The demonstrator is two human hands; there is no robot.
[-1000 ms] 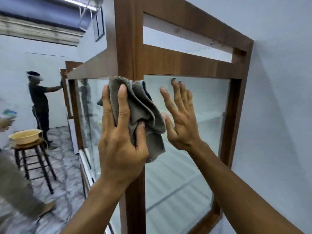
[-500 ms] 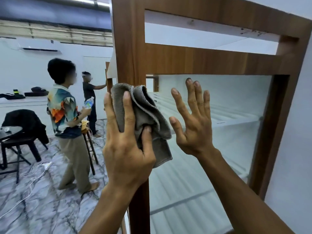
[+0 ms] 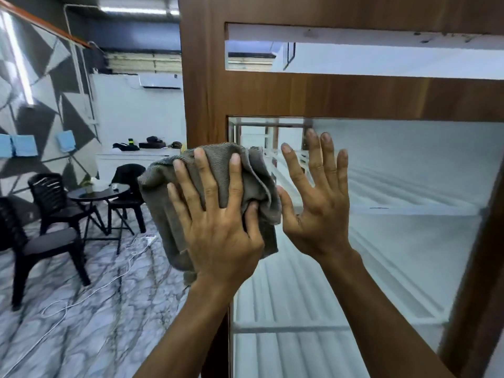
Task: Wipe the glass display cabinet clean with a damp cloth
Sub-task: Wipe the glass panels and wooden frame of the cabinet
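Note:
The display cabinet has a brown wooden frame (image 3: 207,85) and a large glass pane (image 3: 395,214) with white shelves behind it. My left hand (image 3: 218,222) presses a folded grey cloth (image 3: 218,162) against the cabinet's left upright post, at the corner of the pane. The cloth hangs below my palm and hides part of the post. My right hand (image 3: 319,197) lies flat on the glass just right of the cloth, fingers spread and pointing up, holding nothing.
To the left, a round black table (image 3: 98,193) with black chairs (image 3: 51,203) stands on the marble-patterned floor. A white cable (image 3: 114,279) trails across the floor. A white counter (image 3: 136,159) with dark items runs along the back wall.
My view has swung left around the cabinet's corner; the two people have left the frame. Both hands keep their places on the post and glass, the cloth now spread wider to the left.

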